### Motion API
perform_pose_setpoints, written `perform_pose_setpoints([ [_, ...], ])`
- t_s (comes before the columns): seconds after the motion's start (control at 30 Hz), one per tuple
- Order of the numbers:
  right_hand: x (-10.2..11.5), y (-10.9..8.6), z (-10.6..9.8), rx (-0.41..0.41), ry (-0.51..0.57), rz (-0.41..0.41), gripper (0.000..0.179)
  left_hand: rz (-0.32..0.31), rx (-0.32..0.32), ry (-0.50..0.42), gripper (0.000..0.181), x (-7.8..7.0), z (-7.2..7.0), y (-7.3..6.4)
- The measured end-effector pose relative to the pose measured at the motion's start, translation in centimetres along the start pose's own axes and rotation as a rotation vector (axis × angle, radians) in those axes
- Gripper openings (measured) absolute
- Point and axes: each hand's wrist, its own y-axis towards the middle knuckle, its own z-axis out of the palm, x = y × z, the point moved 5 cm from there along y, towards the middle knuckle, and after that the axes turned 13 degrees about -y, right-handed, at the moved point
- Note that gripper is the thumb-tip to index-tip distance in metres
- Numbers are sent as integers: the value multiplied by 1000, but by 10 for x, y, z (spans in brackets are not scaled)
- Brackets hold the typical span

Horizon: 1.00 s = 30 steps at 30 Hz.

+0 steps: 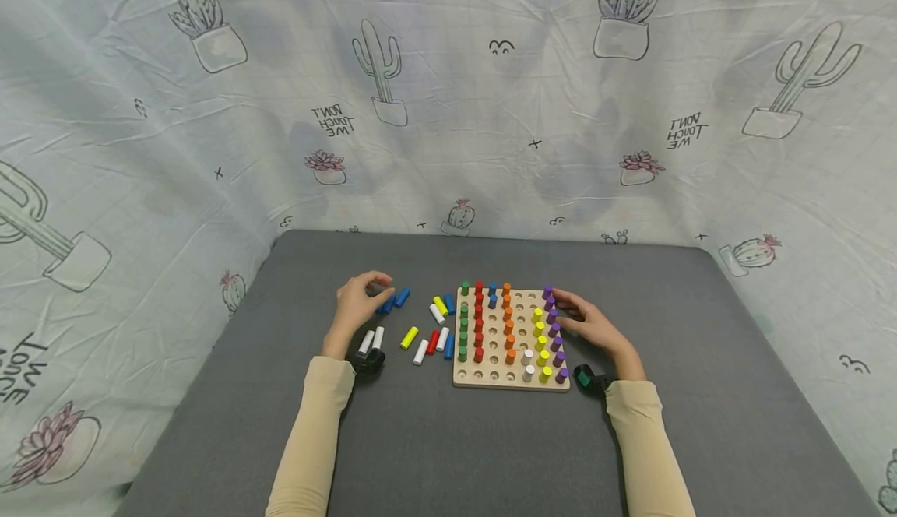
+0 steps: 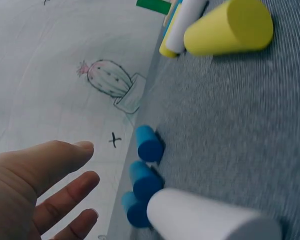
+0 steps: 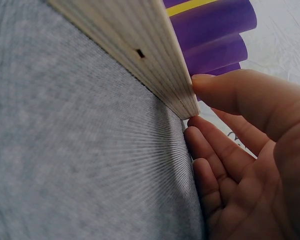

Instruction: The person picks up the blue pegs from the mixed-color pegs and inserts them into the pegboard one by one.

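My left hand [image 1: 359, 299] hovers over three blue pegs [image 1: 402, 297] on the table's left side. Thumb and fingers stand apart with nothing between them in the left wrist view, where the blue pegs [image 2: 149, 143] lie beyond the fingertips. At the wooden pegboard [image 1: 515, 384], my right hand [image 1: 592, 325] holds the far right edge. In the right wrist view its thumb [image 3: 225, 90] rests on the board's upper edge, and fingertips touch near the lower corner. Purple pegs [image 1: 555, 331] stand along that side. Green, red, blue, orange, yellow and white pegs fill parts of other columns.
Loose white pegs [image 1: 378, 338], yellow pegs [image 1: 409, 337], a red peg [image 1: 433, 341] and further blue pegs [image 1: 449, 347] lie between the left hand and the board. The grey table [image 1: 448, 455] meets a printed cloth backdrop [image 1: 448, 112] behind and at both sides.
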Motion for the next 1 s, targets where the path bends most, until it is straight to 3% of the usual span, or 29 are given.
perform_pose_setpoints([
  [0.5,0,1,0,-2,-14,10,57,-75,30,58,28,18,-9,-6],
  [1.0,0,0,1,5,-8,12,56,-119,72,156,29,23,-7,-8],
])
